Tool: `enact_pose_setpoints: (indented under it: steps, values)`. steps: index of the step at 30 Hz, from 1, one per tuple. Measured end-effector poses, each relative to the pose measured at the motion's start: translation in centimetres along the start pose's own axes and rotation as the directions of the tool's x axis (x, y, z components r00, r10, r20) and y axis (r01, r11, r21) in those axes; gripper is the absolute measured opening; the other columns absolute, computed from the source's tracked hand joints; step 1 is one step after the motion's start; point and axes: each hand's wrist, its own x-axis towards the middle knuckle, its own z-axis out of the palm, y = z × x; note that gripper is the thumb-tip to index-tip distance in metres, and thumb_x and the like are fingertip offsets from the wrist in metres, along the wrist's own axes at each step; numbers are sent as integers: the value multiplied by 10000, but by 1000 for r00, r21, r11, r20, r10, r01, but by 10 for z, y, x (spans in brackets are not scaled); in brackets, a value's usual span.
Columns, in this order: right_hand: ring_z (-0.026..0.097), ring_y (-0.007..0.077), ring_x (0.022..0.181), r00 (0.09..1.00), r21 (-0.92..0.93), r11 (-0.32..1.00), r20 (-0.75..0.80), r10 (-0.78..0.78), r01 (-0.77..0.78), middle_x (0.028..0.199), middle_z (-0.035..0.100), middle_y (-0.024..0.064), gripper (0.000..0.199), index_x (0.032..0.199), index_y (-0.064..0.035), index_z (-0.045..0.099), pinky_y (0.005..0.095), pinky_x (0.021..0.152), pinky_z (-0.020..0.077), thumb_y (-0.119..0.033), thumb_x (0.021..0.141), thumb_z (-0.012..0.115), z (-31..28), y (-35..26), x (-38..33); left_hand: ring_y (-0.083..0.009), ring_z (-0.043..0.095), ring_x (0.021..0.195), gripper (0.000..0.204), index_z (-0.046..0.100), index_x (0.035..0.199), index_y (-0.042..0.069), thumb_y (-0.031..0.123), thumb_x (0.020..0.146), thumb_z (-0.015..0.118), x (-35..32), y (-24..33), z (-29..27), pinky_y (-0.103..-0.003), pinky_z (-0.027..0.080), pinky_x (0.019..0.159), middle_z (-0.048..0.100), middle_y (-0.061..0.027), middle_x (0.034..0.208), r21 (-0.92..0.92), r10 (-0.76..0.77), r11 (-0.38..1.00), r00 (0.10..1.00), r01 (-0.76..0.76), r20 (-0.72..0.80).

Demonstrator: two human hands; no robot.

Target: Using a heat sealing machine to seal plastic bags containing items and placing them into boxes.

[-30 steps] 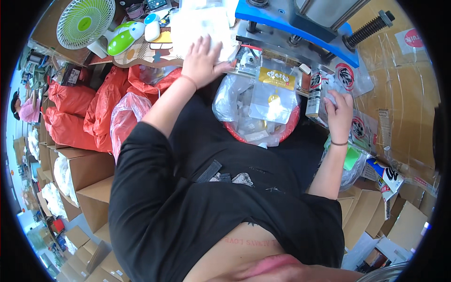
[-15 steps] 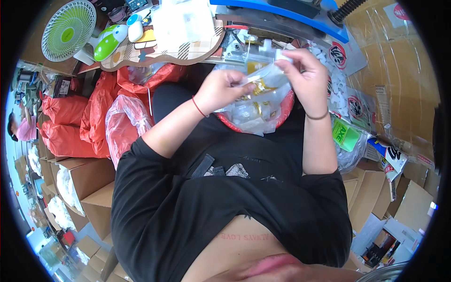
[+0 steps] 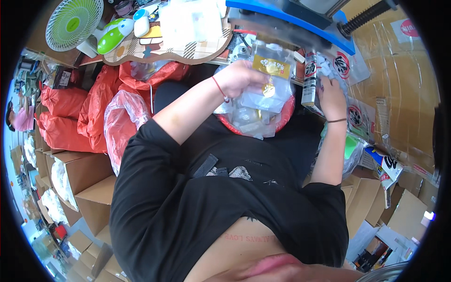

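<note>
My left hand (image 3: 242, 80) pinches a clear plastic bag (image 3: 259, 97) with a gold printed band, held up over a red basket (image 3: 285, 117). Inside the basket, on my lap, lie several more clear bags (image 3: 246, 120), loosely piled. At the right, my right hand (image 3: 332, 99) reaches down among small white pieces (image 3: 325, 66) in a printed carton (image 3: 308, 87). Its fingers are bent and slightly apart, with the tips partly hidden by the pieces; I see nothing held in them.
A blue-edged machine (image 3: 291, 16) with a black spring (image 3: 366, 21) stands beyond the basket. Far left are a green-and-white fan (image 3: 74, 23) and a patterned board (image 3: 183, 50). Red plastic sacks (image 3: 66, 124) sit at my left; a large cardboard sheet (image 3: 408, 89) rises at the right.
My right hand has let go of the clear bag and moved right, down to the white pieces. My left hand keeps the bag and has shifted slightly right; the gold band now faces up.
</note>
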Motion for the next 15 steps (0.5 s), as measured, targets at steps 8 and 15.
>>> enact_pose_setpoints:
  steps: [8, 15]
  values:
    - [592, 393, 941, 926, 30, 966, -294, -238, 258, 1069, 610, 187, 268, 1157, -45, 601, 437, 814, 491, -87, 893, 601, 20, 7, 3, -280, 687, 912, 600, 477, 1302, -20, 278, 857, 749, -10, 42, -60, -373, 555, 804, 670, -131, 1030, 819, 736, 560, 528, -124, -424]
    - [612, 362, 902, 972, 248, 953, -197, -128, 176, 1047, 618, 178, 283, 1152, -32, 594, 413, 821, 495, -61, 873, 631, 27, 13, 8, -392, 661, 885, 443, 539, 1299, 45, 229, 915, 658, -51, 20, -99, -376, 523, 813, 672, -176, 1036, 683, 609, -716, 609, 144, 509]
